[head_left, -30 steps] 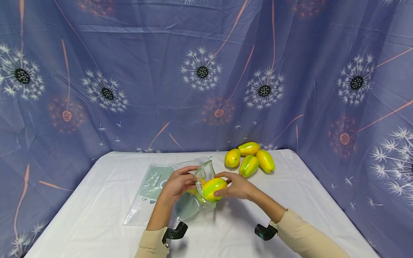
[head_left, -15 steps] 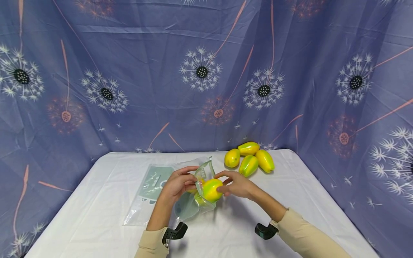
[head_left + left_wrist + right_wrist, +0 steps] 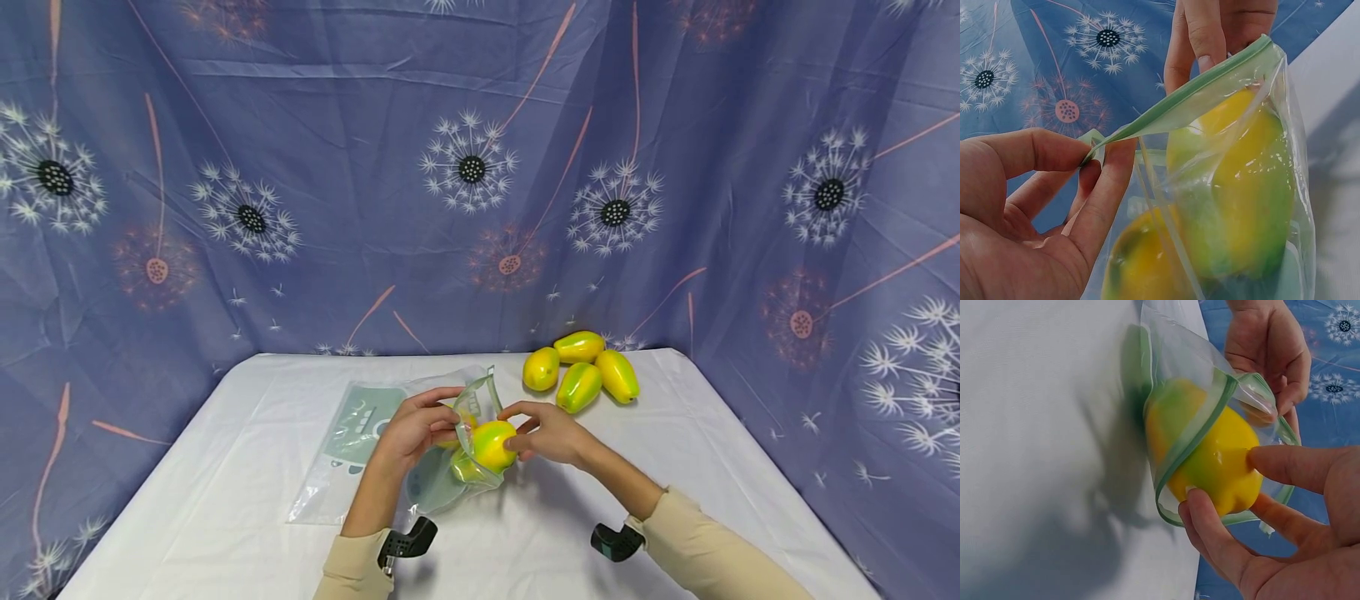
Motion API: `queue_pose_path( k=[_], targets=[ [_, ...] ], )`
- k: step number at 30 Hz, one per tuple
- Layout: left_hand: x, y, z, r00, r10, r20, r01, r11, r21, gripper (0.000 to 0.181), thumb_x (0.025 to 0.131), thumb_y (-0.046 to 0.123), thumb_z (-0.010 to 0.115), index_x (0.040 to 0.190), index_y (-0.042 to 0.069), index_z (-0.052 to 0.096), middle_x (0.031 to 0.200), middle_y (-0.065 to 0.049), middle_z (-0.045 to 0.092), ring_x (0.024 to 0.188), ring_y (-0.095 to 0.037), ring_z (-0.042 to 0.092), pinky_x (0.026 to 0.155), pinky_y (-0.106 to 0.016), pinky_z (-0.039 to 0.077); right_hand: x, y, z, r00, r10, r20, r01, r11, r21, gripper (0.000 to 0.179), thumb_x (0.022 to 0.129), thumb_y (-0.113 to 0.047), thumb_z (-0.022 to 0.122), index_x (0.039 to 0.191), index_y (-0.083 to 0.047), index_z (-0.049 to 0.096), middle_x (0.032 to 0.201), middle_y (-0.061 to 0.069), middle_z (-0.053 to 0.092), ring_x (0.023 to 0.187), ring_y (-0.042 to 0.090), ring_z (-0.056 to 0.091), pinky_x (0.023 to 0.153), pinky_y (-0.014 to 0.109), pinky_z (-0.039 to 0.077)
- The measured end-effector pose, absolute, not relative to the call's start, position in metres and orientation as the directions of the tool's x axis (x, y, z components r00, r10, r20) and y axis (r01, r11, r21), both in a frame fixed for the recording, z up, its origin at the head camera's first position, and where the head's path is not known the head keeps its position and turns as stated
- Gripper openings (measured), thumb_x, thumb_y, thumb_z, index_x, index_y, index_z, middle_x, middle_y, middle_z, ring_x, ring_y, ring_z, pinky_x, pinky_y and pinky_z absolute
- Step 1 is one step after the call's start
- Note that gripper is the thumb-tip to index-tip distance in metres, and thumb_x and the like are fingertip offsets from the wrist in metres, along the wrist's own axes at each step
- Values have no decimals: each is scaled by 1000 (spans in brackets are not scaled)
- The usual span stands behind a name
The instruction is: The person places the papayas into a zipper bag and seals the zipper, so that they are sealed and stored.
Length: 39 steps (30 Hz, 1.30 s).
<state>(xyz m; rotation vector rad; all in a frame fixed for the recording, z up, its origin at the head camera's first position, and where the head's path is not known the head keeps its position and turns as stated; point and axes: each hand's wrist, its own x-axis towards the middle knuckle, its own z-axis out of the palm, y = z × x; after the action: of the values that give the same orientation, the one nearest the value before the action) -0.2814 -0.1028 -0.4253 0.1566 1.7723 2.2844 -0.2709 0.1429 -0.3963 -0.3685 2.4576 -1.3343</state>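
Note:
In the head view my left hand (image 3: pixel 416 429) pinches the mouth of a clear zip bag (image 3: pixel 435 487) between thumb and fingers. The left wrist view has its green zip edge (image 3: pixel 1197 87) stretched away from that hand. A yellow-green papaya (image 3: pixel 491 447) is mostly inside the opening, its near end poking out. My right hand (image 3: pixel 555 432) holds that end with its thumb and fingertips, as the papaya (image 3: pixel 1238 450) in the right wrist view makes plain. Deeper in the bag lies another papaya (image 3: pixel 1141 259), partly hidden by my left fingers in the head view.
Several papayas (image 3: pixel 579 386) are grouped at the back right of the white-covered table (image 3: pixel 225 467). A flat bag with a grey-green print (image 3: pixel 360 425) lies left of my left hand. A dandelion-patterned curtain (image 3: pixel 360 208) hangs behind and at both sides.
The papaya in my right hand has moved left, further into the bag's mouth, and the right fingers have shifted to its outer end. My left hand keeps its place on the bag.

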Motion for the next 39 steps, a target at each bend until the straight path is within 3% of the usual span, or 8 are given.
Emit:
queue_pose_path(
  k=[14,22,28,39],
  targets=[
    [-282,-102,-424,-963,257,-79,-138,-218,966,51,90,-5,62,140,-7,55,80,-2,70,65,-12,65,68,-25,60,-270,137,-406,-917,-384,-113,-95,484,-870,44,87,-17,77,127,-6,66,96,12,73,79,31,73,77,45,62],
    [-281,-101,-426,-968,240,-79,-130,-207,970,50,89,-5,63,139,-6,56,91,-5,71,68,-12,66,69,-25,61,-267,132,-411,-919,-377,-114,-87,477,-875,42,85,-17,78,125,-5,66,89,10,74,74,23,70,72,41,62],
    [-282,-101,-427,-967,242,-74,-125,-206,971,49,90,-4,62,139,-6,57,82,-3,70,68,-13,68,70,-27,62,-269,128,-417,-915,-384,-123,-77,465,-882,42,84,-16,79,123,-6,67,84,8,75,72,20,66,68,35,60],
    [-283,-101,-428,-968,247,-51,-109,-224,969,49,90,-5,61,139,-8,56,85,-4,71,70,-13,69,71,-27,62,-269,124,-421,-910,-393,-129,-87,487,-869,41,85,-19,79,122,-8,67,85,7,74,74,20,65,68,36,58]
  ],
)
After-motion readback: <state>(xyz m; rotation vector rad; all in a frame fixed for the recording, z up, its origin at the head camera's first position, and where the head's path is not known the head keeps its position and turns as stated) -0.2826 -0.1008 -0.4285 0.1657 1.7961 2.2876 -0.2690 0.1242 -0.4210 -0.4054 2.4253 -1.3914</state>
